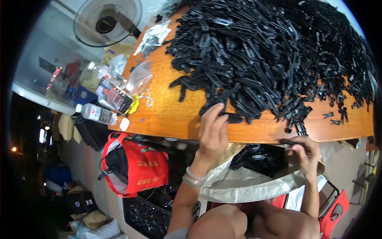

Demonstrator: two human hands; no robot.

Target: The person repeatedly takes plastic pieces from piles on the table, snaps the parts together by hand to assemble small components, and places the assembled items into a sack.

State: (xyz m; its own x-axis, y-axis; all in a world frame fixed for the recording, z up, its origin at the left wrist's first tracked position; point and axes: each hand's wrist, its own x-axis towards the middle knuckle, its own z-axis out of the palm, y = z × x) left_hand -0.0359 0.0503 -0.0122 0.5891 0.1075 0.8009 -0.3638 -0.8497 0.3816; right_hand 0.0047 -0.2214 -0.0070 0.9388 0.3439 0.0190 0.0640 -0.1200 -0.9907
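A large heap of black plastic parts [238, 51], mostly long and narrow, covers much of the wooden table. At the heap's near edge, my left hand [213, 131] has its fingers bent around a black plastic part [234, 118]; the far side of this grip is hidden. My right hand [306, 155] pinches another black plastic part [290, 142] between thumb and fingers, by the table's front edge. Below the hands, a pale woven sack [254, 191] hangs open over my lap, with black parts [258, 157] inside it. Smaller black clips [296, 115] lie just beyond my right hand.
The wooden table [159, 95] has a curved edge. On its left stand plastic bottles [97, 113], a phone-like boxed item [115, 95] and clear bags [140, 77]. A fan [107, 24] is behind. A red bag [137, 167] and a bin of black parts [147, 219] sit below left.
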